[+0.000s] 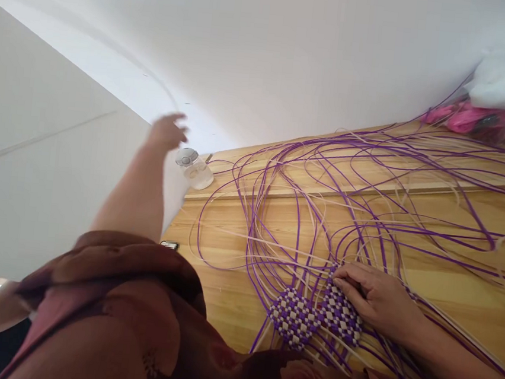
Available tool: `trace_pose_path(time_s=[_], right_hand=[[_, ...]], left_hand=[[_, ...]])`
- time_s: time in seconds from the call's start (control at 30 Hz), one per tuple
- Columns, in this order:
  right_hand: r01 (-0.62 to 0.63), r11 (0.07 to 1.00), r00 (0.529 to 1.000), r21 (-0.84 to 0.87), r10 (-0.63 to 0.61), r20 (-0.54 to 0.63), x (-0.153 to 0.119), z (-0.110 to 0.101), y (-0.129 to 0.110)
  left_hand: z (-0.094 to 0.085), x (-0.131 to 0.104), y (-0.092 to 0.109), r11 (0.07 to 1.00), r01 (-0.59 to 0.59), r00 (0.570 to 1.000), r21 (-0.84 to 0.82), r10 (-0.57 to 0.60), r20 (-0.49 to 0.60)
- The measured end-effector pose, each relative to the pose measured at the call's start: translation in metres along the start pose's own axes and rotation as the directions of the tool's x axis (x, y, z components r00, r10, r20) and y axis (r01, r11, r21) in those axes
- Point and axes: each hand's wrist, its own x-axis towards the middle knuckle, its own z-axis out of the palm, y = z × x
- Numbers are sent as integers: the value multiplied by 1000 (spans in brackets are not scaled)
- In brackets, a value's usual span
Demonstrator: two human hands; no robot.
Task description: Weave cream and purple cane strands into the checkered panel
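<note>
My right hand point(374, 296) is closed on a woven piece point(343, 311) of purple and cream plastic strands, thumb and fingers pinching its upper corner. A second checkered woven square point(294, 317) joins it on the left. Long loose strands point(276, 174) fan out from both squares. Far to the left, my left hand point(168, 132) is raised in front of the pale wall, its fingers curled and blurred. A faint pale arc, perhaps a strand in motion, runs from near its fingertips toward the upper left; whether the fingers grip it is unclear.
The strands spread over a light wooden surface point(224, 294) with a raised ledge along the white wall point(292, 56). A clear plastic item point(198, 172) stands near my left hand. White and pink plastic bags point(473, 120) lie at the far right. A small dark object point(169, 245) lies by my left sleeve.
</note>
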Motion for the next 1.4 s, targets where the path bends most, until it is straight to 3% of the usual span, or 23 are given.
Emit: trace_pose_path(time_s=[0.17, 0.27, 0.33, 0.37, 0.43, 0.47, 0.53, 0.63, 0.8, 1.03, 1.23, 1.4], right_hand=[[14, 999, 1000, -32, -14, -8, 0, -1, -4], [30, 998, 999, -61, -32, -37, -1, 1, -2], [58, 996, 994, -61, -63, -88, -3, 3, -3], [79, 995, 989, -58, -85, -122, -5, 3, -5], [133, 990, 973, -53, -140, -184, -9, 0, -13], [165, 985, 964, -49, -171, -202, -11, -2, -19], [238, 970, 949, -37, -241, -203, -17, -7, -32], [298, 954, 939, -25, -298, -170, -27, -14, -44], [172, 985, 962, -11, -171, -215, -37, -12, -40], [189, 978, 953, 83, -163, -254, -36, -7, -31], [237, 969, 953, 71, -217, -213, -37, -5, -29], [256, 966, 950, -30, -257, -179, -35, -3, -27]], left_hand=[[67, -13, -79, 913, -54, 999, 405, 48, 27], [109, -53, -111, 868, -161, 980, 469, 85, 179], [137, -95, -122, 864, -223, 932, 451, 54, 358], [150, -118, -126, 869, -270, 858, 414, 23, 513], [174, -164, -130, 927, -283, 663, 246, 4, 748], [183, -183, -130, 948, -261, 572, 181, 1, 820], [198, -213, -132, 962, -247, 459, 114, 13, 888], [206, -231, -136, 976, -188, 412, 110, -24, 911], [205, -231, -147, 993, 44, 407, 106, -114, 906], [207, -237, -139, 990, 1, 419, 144, -131, 899], [210, -232, -131, 977, 101, 354, 188, -212, 911], [216, -239, -131, 978, 84, 287, 189, -205, 936]])
